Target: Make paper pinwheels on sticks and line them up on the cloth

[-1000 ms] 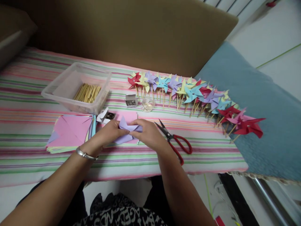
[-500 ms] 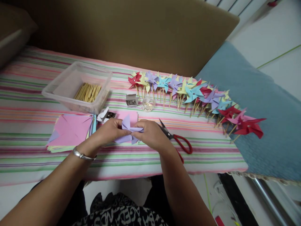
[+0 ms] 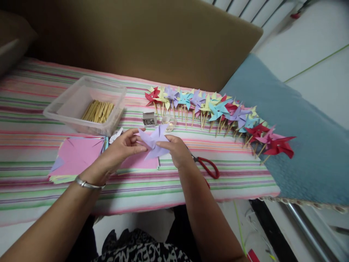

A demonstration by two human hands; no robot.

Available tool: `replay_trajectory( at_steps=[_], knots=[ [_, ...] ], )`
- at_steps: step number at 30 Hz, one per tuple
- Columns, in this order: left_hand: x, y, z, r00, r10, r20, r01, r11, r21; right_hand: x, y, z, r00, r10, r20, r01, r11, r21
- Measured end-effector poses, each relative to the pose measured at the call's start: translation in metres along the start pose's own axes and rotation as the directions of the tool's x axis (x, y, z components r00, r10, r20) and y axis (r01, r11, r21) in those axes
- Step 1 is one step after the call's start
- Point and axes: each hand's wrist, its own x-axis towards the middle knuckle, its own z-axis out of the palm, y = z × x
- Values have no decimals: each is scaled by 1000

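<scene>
A lilac paper pinwheel (image 3: 154, 141) without a stick is in front of me, its blades folded toward the middle. My right hand (image 3: 176, 147) pinches it at the right side, thumb in front near the centre. At its left edge is my left hand (image 3: 127, 145), thumb and fingers apart; whether the fingertips touch the paper behind is unclear. Underneath lies pink paper (image 3: 139, 161). Red-handled scissors (image 3: 208, 167) rest to the right, partly behind my right hand. A small white box (image 3: 116, 135) is half covered by my left hand.
A stack of coloured paper sheets (image 3: 79, 154) lies at left. Behind it stands a clear plastic tub (image 3: 58, 109) with short wooden sticks (image 3: 98, 112). A small box of metal pieces (image 3: 149, 119) and a round clear container (image 3: 169, 123) sit mid-table. Finished pinwheels (image 3: 218, 110) line the back right.
The lilac pinwheel has been raised and turned more face-up, with its blades spread. My left hand has loosened from its pinch and shifted left. The view has shifted slightly.
</scene>
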Motion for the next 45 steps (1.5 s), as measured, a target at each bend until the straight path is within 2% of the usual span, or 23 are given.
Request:
replay_trajectory(
  at_steps=[2, 5, 16, 19, 22, 27, 32, 39, 45],
  knots=[
    [1, -4, 1, 999, -25, 39, 25, 1000, 4, 1, 1, 1, 1000, 26, 12, -27, 992, 121],
    [2, -8, 3, 998, -58, 24, 58, 998, 6, 0, 1, 5, 998, 46, 43, -54, 976, 212],
    [2, -14, 0, 992, -88, -93, 96, 992, 85, -1, 4, 11, 997, 64, 41, -73, 960, 272],
    [3, -15, 2, 994, -81, -78, 86, 994, 61, -1, 6, 13, 999, 30, 20, -34, 962, 271],
    [4, -19, 7, 995, -70, -69, 67, 997, -38, -1, 8, 17, 999, -41, -19, 45, 965, 260],
    [4, -26, 15, 984, -86, -156, 53, 977, -205, -3, 11, 29, 994, -48, -94, 70, 966, 250],
    [4, -27, 14, 960, -101, -262, 38, 971, -235, -3, 13, 36, 993, -32, -110, 61, 960, 271],
    [4, -25, 15, 943, -107, -315, 23, 966, -258, -3, 15, 40, 994, -19, -108, 47, 963, 267],
    [5, -26, 15, 928, -115, -353, 36, 974, -222, -3, 17, 36, 996, -58, -61, 66, 989, 133]
  ],
)
